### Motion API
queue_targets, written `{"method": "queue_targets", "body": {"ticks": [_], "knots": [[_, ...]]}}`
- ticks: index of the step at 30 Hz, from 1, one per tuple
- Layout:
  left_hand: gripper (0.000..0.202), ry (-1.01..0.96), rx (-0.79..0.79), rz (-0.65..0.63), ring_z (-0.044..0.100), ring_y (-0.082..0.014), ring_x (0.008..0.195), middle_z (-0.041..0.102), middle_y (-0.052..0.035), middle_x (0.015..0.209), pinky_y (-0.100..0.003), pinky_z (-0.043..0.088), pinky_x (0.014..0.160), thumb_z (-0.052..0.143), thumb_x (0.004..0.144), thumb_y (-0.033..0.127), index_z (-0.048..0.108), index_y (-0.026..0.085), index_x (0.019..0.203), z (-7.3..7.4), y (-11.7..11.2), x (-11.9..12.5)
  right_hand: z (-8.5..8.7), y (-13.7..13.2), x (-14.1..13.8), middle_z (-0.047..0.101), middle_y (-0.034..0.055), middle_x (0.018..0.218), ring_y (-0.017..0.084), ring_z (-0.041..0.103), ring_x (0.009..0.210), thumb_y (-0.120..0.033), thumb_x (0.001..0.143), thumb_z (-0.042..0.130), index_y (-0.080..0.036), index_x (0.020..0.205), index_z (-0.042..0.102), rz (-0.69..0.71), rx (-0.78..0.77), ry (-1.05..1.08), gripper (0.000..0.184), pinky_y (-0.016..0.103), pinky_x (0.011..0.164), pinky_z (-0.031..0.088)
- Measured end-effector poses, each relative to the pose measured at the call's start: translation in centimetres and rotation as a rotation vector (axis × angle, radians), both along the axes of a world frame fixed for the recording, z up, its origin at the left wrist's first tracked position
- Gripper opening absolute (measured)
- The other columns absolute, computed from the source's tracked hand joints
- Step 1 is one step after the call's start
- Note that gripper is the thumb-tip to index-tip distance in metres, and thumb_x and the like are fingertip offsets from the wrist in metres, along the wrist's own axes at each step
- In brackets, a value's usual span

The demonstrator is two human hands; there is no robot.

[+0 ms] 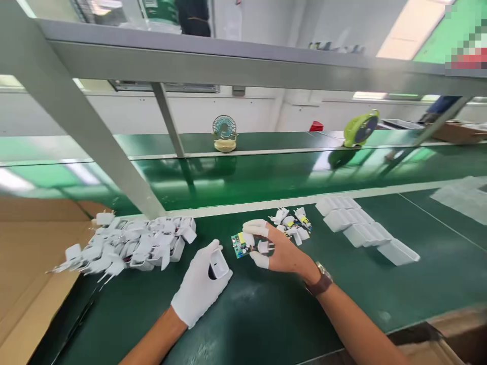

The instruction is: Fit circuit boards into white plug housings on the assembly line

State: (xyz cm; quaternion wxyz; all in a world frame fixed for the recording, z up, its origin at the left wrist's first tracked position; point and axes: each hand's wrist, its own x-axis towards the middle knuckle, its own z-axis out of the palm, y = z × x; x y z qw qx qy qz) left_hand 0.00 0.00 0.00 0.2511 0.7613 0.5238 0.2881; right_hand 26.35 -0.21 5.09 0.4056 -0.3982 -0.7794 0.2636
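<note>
My left hand (201, 286), in a white glove, is closed around a white plastic charger housing (218, 264) whose open end faces up. Just to its right, my right hand (283, 252), with white covers on some fingers and a watch at the wrist, grips a small circuit board (239, 245) between thumb and fingers. White and yellow parts sit on that board, and a white plug piece with metal pins shows by the fingers. The board and the housing are apart. Behind my right hand lies a small heap of circuit boards with white plug pieces (299, 232).
A large pile of white charger parts (140, 246) lies at left beside a cardboard box (34, 253). White housings (357, 225) stand in rows at right. A grey metal frame (243, 66) crosses above. Two small fans, one teal (224, 126) and one green (355, 131), stand behind.
</note>
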Motion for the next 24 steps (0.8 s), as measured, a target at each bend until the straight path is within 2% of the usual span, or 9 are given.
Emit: {"method": "queue_targets", "body": {"ticks": [2, 4, 6, 7, 10, 12, 16, 19, 24], "knots": [[0.071, -0.016, 0.005, -0.002, 0.06, -0.0281, 0.13, 0.063, -0.0082, 0.137, -0.047, 0.047, 0.112, 0.07, 0.083, 0.031, 0.042, 0.026, 0.147, 0.2, 0.0, 0.1, -0.6, -0.9, -0.9, 0.06, 0.0092, 0.128, 0.021, 0.066, 0.106, -0.011, 0.082, 0.063, -0.026, 0.14, 0.052, -0.025, -0.077, 0.044, 0.062, 0.03, 0.078, 0.061], [0.075, -0.025, 0.008, 0.008, 0.06, -0.0292, 0.129, 0.063, -0.0089, 0.136, -0.047, 0.048, 0.111, 0.072, 0.081, 0.031, 0.04, 0.026, 0.149, 0.2, 0.0, 0.0, -1.2, -1.6, -1.6, 0.063, 0.0083, 0.123, 0.022, 0.067, 0.107, -0.012, 0.081, 0.066, -0.026, 0.142, 0.05, -0.053, -0.075, 0.049, 0.064, 0.034, 0.087, 0.061], [0.073, -0.022, 0.016, 0.025, 0.059, -0.0306, 0.129, 0.063, -0.0093, 0.137, -0.049, 0.048, 0.111, 0.073, 0.081, 0.033, 0.041, 0.026, 0.147, -0.3, 0.2, -0.3, -1.7, -2.0, -2.1, 0.062, 0.0095, 0.127, 0.023, 0.066, 0.112, -0.012, 0.081, 0.068, -0.026, 0.142, 0.05, -0.048, 0.032, 0.055, 0.065, 0.036, 0.094, 0.06], [0.07, -0.016, 0.023, 0.023, 0.059, -0.0309, 0.13, 0.062, -0.009, 0.137, -0.049, 0.049, 0.11, 0.073, 0.082, 0.034, 0.043, 0.026, 0.145, -0.6, 0.3, -0.5, -1.9, -2.0, -2.2, 0.061, 0.0106, 0.13, 0.023, 0.066, 0.113, -0.012, 0.08, 0.068, -0.025, 0.142, 0.05, -0.025, 0.118, 0.067, 0.066, 0.035, 0.091, 0.061], [0.064, -0.005, 0.055, -0.068, 0.059, -0.0294, 0.128, 0.061, -0.0072, 0.137, -0.049, 0.049, 0.109, 0.072, 0.084, 0.031, 0.045, 0.03, 0.142, -1.6, 0.7, -0.7, -2.4, -2.0, -2.5, 0.056, 0.0142, 0.137, 0.023, 0.066, 0.113, -0.009, 0.081, 0.066, -0.025, 0.146, 0.047, 0.017, 0.298, 0.05, 0.07, 0.035, 0.089, 0.062], [0.068, -0.007, 0.073, -0.122, 0.06, -0.0279, 0.127, 0.06, -0.0071, 0.136, -0.048, 0.05, 0.109, 0.072, 0.084, 0.026, 0.042, 0.032, 0.144, -1.7, 0.6, -0.6, -2.4, -2.2, -2.5, 0.054, 0.0164, 0.139, 0.024, 0.066, 0.115, -0.007, 0.083, 0.066, -0.024, 0.15, 0.044, 0.018, 0.34, -0.008, 0.072, 0.038, 0.093, 0.061], [0.077, -0.008, 0.056, -0.144, 0.06, -0.0262, 0.124, 0.059, -0.008, 0.134, -0.045, 0.051, 0.108, 0.073, 0.082, 0.019, 0.037, 0.032, 0.149, -1.3, 0.1, -0.2, -2.3, -2.6, -2.4, 0.061, 0.0166, 0.131, 0.027, 0.062, 0.121, -0.007, 0.087, 0.062, -0.021, 0.156, 0.034, 0.061, 0.289, -0.091, 0.075, 0.043, 0.097, 0.06], [0.082, -0.01, 0.031, -0.156, 0.059, -0.0255, 0.124, 0.058, -0.0078, 0.135, -0.043, 0.051, 0.107, 0.073, 0.08, 0.016, 0.036, 0.033, 0.151, -0.9, -0.1, -0.2, -2.4, -2.7, -2.2, 0.063, 0.0152, 0.129, 0.026, 0.066, 0.115, -0.011, 0.09, 0.061, -0.021, 0.156, 0.031, 0.073, 0.21, -0.144, 0.074, 0.045, 0.096, 0.06], [0.077, -0.008, 0.05, -0.202, 0.058, -0.0263, 0.121, 0.057, -0.0097, 0.133, -0.043, 0.052, 0.103, 0.072, 0.08, 0.016, 0.04, 0.031, 0.149, -0.8, -0.3, -0.2, -2.6, -3.1, -1.9, 0.067, 0.0122, 0.122, 0.025, 0.069, 0.103, -0.018, 0.091, 0.062, -0.023, 0.155, 0.031, 0.036, 0.12, -0.241, 0.072, 0.044, 0.092, 0.061]]}}
